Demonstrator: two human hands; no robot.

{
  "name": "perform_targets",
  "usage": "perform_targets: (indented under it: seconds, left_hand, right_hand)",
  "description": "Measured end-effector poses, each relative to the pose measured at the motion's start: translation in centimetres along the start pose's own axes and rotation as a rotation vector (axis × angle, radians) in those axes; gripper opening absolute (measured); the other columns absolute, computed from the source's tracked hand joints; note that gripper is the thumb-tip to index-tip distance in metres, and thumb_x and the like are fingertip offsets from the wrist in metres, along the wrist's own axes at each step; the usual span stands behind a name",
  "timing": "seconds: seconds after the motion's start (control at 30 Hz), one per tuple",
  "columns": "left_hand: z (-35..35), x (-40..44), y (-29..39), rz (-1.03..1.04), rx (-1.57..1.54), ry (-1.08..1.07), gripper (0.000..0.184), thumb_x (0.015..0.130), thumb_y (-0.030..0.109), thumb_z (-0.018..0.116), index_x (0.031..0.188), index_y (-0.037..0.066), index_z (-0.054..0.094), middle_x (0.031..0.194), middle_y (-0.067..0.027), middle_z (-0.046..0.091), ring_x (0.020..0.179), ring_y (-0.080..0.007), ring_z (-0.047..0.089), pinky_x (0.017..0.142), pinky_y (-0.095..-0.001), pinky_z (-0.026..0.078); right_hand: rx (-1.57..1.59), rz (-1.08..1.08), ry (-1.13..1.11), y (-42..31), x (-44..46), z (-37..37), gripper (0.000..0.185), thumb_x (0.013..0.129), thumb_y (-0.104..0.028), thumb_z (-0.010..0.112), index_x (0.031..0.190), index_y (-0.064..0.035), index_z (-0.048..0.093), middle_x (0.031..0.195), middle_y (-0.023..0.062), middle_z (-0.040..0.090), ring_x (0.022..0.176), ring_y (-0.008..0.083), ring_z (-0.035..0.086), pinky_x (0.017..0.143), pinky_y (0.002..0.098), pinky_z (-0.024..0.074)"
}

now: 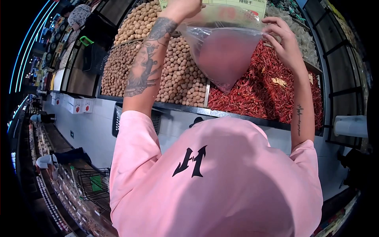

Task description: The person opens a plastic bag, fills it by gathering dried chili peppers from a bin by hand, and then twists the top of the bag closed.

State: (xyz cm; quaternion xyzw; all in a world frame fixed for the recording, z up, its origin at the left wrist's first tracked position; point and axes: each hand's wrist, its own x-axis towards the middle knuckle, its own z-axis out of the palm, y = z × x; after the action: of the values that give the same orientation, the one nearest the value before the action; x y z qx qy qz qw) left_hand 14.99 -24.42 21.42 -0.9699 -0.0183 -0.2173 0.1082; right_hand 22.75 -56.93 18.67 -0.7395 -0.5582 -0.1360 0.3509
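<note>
A clear plastic bag hangs open over the bin of dried red chilies, its lower tip close to them. The chilies show dark red through the film. At the top edge of the view, my left hand is closed on the bag's left upper part; its fingertips are partly cut off. On the right, my right hand holds the bag's right rim between thumb and fingers. Behind the bag stands a yellow-green sign, partly covered.
Bins of round tan dried fruit lie left of the chilies. A metal ledge edges the display. Clear wrapped packets are at the right. A dark basket with a green handle, a shopping cart and other people stand left.
</note>
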Motion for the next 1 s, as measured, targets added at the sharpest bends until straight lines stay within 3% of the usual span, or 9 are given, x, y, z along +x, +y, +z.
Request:
perform_targets:
  seconds: [0.27, 0.4, 0.53, 0.7, 0.73, 0.8, 0.87, 0.93, 1.0]
  left_hand:
    - [-10.3, -0.9, -2.4, -0.223, -0.48, -0.062, 0.021, 0.086, 0.023, 0.068, 0.086, 0.003, 0.075, 0.065, -0.0088, 0.066, 0.056, -0.0186, 0.059, 0.057, -0.0334, 0.047]
    - [-10.4, -2.1, -1.6, -0.347, -0.829, -0.157, 0.022, 0.088, 0.021, 0.068, 0.087, 0.0, 0.075, 0.063, -0.0008, 0.063, 0.054, -0.0063, 0.049, 0.051, -0.0281, 0.042]
    - [-12.2, -3.0, 0.9, -0.376, -1.076, -0.284, 0.029, 0.089, 0.021, 0.068, 0.11, 0.001, 0.07, 0.077, -0.0034, 0.068, 0.055, -0.0057, 0.053, 0.052, -0.0244, 0.045]
    - [-3.7, -0.3, 4.8, 0.296, -1.612, -0.382, 0.07, 0.082, 0.033, 0.078, 0.136, -0.002, 0.052, 0.13, -0.0104, 0.062, 0.114, -0.0188, 0.058, 0.096, -0.0273, 0.047]
    - [-1.4, 0.6, 7.6, -0.177, -0.987, -0.388, 0.071, 0.074, 0.041, 0.08, 0.129, 0.001, 0.058, 0.096, -0.0141, 0.071, 0.072, -0.0228, 0.069, 0.066, -0.0345, 0.056]
    - [2.3, 2.0, 10.1, 0.001, -0.73, -0.242, 0.044, 0.071, 0.038, 0.079, 0.086, -0.003, 0.071, 0.074, -0.0143, 0.068, 0.064, -0.0258, 0.066, 0.059, -0.0371, 0.052]
    - [3.7, 3.5, 10.6, -0.096, -0.749, -0.249, 0.036, 0.072, 0.034, 0.077, 0.075, -0.001, 0.07, 0.067, -0.0138, 0.066, 0.061, -0.0258, 0.065, 0.057, -0.0381, 0.052]
    - [5.0, 4.8, 9.8, -0.18, -0.768, -0.267, 0.031, 0.072, 0.031, 0.075, 0.065, 0.001, 0.069, 0.06, -0.0134, 0.064, 0.057, -0.0258, 0.064, 0.054, -0.0392, 0.051]
    - [5.2, 5.4, 8.7, -0.211, -0.659, -0.242, 0.02, 0.071, 0.02, 0.069, 0.062, 0.003, 0.068, 0.056, -0.0131, 0.061, 0.053, -0.0254, 0.063, 0.054, -0.0393, 0.051]
  right_hand:
    - [-0.039, 0.019, 0.183, 1.3, 1.0, -4.0, 0.016, 0.095, -0.011, 0.057, 0.105, -0.0013, 0.065, 0.119, 0.0068, 0.063, 0.115, 0.0211, 0.058, 0.099, 0.033, 0.043]
    - [0.09, 0.135, 0.208, 3.0, 1.5, -2.6, 0.016, 0.095, -0.011, 0.058, 0.105, -0.001, 0.066, 0.099, 0.0075, 0.069, 0.095, 0.0209, 0.066, 0.087, 0.0311, 0.0499]
    - [0.443, 0.288, 0.213, 5.5, 2.3, -0.6, 0.02, 0.099, -0.013, 0.054, 0.107, 0.0021, 0.065, 0.09, 0.0059, 0.069, 0.078, 0.0122, 0.065, 0.073, 0.0252, 0.0509]
    - [0.531, 0.395, 0.073, 5.7, 4.8, 2.1, 0.02, 0.099, -0.012, 0.055, 0.108, 0.0015, 0.067, 0.081, 0.0042, 0.065, 0.068, 0.0092, 0.058, 0.063, 0.0239, 0.047]
    - [0.533, 0.385, 0.041, 5.3, 5.4, 2.9, 0.02, 0.099, -0.012, 0.055, 0.108, 0.0015, 0.067, 0.081, 0.0042, 0.065, 0.068, 0.0092, 0.058, 0.063, 0.0239, 0.047]
    - [0.661, 0.356, 0.118, 4.8, 6.6, 4.5, 0.02, 0.098, -0.011, 0.056, 0.107, 0.0025, 0.067, 0.082, 0.0041, 0.067, 0.073, 0.0098, 0.061, 0.068, 0.0228, 0.0472]
    - [0.655, 0.372, 0.031, 5.4, 7.0, 4.6, 0.027, 0.096, -0.012, 0.059, 0.119, 0.0022, 0.063, 0.095, 0.0082, 0.069, 0.083, 0.012, 0.065, 0.073, 0.0234, 0.0485]
    - [0.725, 0.471, 0.295, 3.3, 5.7, 4.0, 0.043, 0.094, -0.013, 0.063, 0.133, 0.0012, 0.053, 0.108, 0.0123, 0.069, 0.098, 0.0162, 0.066, 0.078, 0.0278, 0.051]
    - [0.561, 0.468, 0.156, 4.1, 2.2, 4.2, 0.074, 0.088, -0.023, 0.071, 0.148, -0.0021, 0.033, 0.136, 0.0199, 0.053, 0.123, 0.0263, 0.055, 0.096, 0.0356, 0.0483]
